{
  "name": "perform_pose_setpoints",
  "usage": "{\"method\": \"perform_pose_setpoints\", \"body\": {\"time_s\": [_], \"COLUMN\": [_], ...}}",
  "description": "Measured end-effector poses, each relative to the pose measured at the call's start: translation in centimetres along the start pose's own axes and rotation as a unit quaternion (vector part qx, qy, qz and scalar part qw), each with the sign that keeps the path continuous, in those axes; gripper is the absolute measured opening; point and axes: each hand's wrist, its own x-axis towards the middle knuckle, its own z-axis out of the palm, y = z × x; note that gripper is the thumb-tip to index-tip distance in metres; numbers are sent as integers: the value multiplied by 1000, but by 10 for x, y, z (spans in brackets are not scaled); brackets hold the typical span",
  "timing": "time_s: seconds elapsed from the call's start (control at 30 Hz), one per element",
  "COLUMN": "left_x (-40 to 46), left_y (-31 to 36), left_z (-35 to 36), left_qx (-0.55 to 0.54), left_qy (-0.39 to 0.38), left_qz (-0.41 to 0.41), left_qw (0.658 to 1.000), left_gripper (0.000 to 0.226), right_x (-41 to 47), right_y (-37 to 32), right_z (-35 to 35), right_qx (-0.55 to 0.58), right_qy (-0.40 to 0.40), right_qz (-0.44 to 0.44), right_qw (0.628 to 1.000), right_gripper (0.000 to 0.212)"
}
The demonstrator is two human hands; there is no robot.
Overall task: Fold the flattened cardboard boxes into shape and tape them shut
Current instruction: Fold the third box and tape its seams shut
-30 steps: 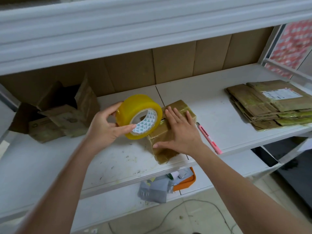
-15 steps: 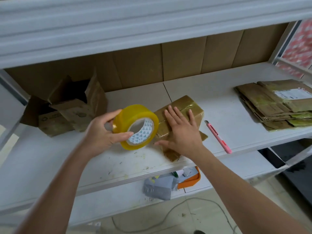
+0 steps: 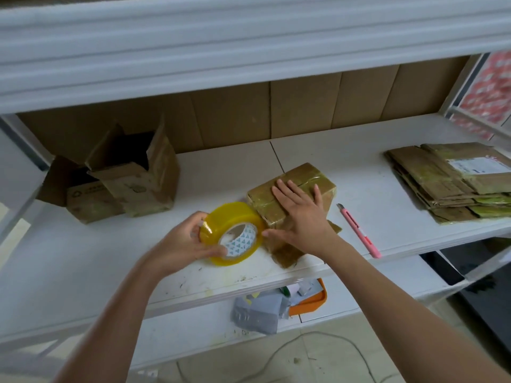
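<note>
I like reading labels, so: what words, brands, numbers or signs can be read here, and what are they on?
No text is legible.
Label on the flat boxes: print too small.
Open box: recycling symbol, words beside it blurred.
Tape roll core: triangle pattern, no words.

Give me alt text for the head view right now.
The right hand presses flat on a small taped cardboard box on a white shelf while the left hand grips a yellow tape roll beside it.

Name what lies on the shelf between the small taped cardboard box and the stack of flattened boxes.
A pink utility knife lies there on the white shelf, seen in the head view.
</note>
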Motion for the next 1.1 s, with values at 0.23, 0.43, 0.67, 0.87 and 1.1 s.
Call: {"method": "perform_pose_setpoints", "body": {"time_s": [0.23, 0.43, 0.67, 0.87, 1.1], "left_x": [25, 51, 63, 67, 76], "left_y": [26, 42, 52, 59, 74], "left_z": [8, 36, 54, 66, 79], "left_qx": [-4, -81, -136, -65, -36], "left_qy": [85, 50, 50, 63, 83], "left_qz": [-37, -80, -128, -181, -185], "left_qw": [996, 992, 981, 979, 979], "left_gripper": [41, 17, 32, 34, 37], "right_x": [15, 13, 24, 37, 44], "right_y": [17, 22, 38, 51, 63], "right_z": [-18, -14, -15, -17, -17], "right_qx": [133, 213, 225, 226, 254], "right_qy": [-66, -57, -59, -66, -65], "right_qz": [-38, -27, -38, -31, -13], "right_qw": [988, 975, 972, 971, 965], "right_gripper": [97, 89, 87, 86, 81]}}
